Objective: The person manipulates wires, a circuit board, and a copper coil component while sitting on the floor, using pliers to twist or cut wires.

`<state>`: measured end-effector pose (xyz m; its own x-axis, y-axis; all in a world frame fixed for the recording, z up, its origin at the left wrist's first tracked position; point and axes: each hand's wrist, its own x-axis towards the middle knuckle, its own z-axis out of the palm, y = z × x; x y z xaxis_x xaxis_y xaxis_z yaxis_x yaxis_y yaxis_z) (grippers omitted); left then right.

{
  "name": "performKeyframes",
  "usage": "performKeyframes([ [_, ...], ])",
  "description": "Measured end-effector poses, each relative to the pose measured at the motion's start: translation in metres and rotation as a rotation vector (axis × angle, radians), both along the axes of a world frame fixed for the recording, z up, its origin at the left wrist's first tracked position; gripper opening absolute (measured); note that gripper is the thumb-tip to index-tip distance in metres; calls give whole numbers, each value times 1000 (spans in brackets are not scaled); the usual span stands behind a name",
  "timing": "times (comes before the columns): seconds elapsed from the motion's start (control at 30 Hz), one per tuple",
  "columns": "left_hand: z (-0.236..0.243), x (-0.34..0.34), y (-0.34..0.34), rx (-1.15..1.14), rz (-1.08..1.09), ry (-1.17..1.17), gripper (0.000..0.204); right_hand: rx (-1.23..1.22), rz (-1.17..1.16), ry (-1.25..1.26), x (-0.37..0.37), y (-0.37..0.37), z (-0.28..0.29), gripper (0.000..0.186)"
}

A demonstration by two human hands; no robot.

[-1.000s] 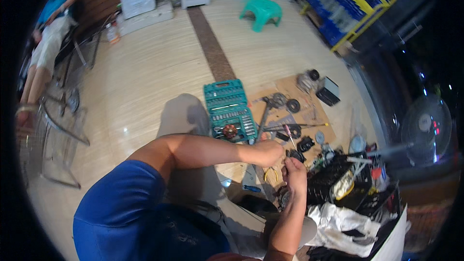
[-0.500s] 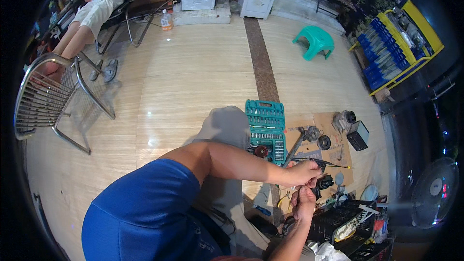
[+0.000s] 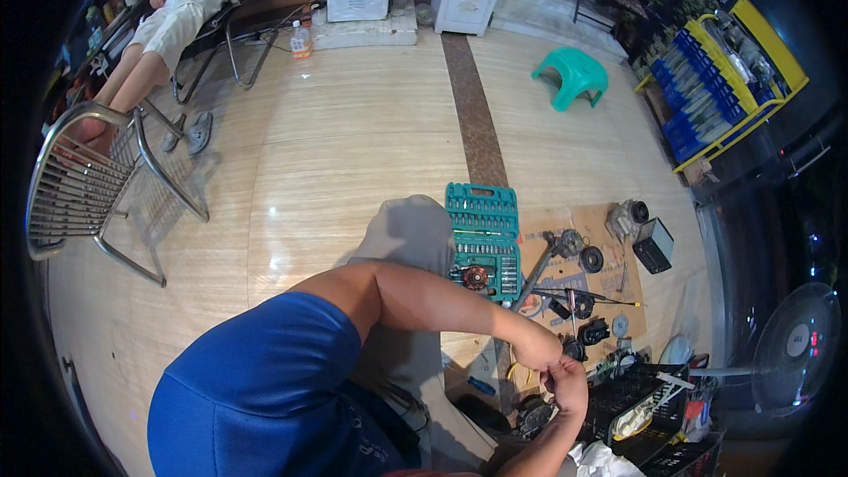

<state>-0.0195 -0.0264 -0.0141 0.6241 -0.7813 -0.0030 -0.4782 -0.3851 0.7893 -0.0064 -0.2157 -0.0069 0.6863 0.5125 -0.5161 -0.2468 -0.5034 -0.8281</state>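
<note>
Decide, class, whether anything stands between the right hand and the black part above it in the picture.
Nothing visible does: the black part shows just above the right hand. The left hand lies left of that gap; depth is hard to tell.

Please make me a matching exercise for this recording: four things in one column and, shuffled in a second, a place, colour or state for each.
Column one
1. left hand
2. socket case
3. plastic stool
4. screwdriver

Column two
A. green, standing upright
B. blue-handled, lying down
C. fingers meeting the right hand
D. teal, lying open

Right pairs: 1-C, 2-D, 3-A, 4-B
</note>
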Motion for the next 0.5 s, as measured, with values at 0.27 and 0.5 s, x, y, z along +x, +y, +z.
performKeyframes([
  [0.27, 7, -15, -6, 278, 318, -176, 17, 39, -204, -33, -2, 3, -2, 31],
  [0.5, 11, -16, -5, 280, 368, -240, 11, 34, -301, -127, -3, 3, -1, 27],
])
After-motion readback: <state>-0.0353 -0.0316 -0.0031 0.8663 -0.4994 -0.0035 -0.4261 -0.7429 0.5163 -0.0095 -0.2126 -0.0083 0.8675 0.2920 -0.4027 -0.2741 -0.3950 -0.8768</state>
